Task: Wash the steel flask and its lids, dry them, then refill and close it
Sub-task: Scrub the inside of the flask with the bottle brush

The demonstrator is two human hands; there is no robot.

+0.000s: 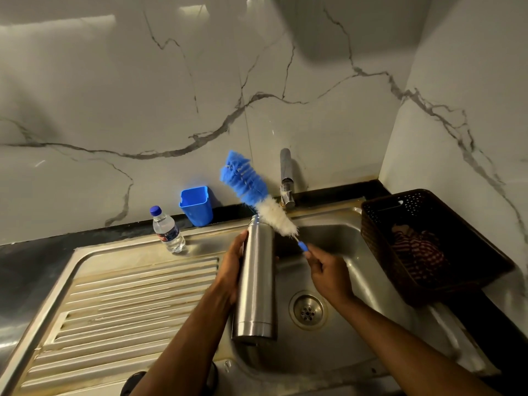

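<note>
Left hand (231,270) in a wrapped grip, right hand (328,274) pinching (both forearms extended forward).

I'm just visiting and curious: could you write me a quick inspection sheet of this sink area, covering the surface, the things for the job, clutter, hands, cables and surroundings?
Surface: steel sink with ribbed draining board to its left; brownish stains along the ribs and rim.
Job's things: steel flask upright over the basin, no lid on it; bottle brush entirely outside, its white bristles crossing just above the mouth. No lids seen.
Clutter: plastic water bottle, blue cup, dark basket holding a striped cloth.
Hands: left hand has its grip round the flask; right hand pinches the brush handle.
Cables: nothing seen.
Surroundings: marble-look wall tiles; tap, no water seen running.
</note>
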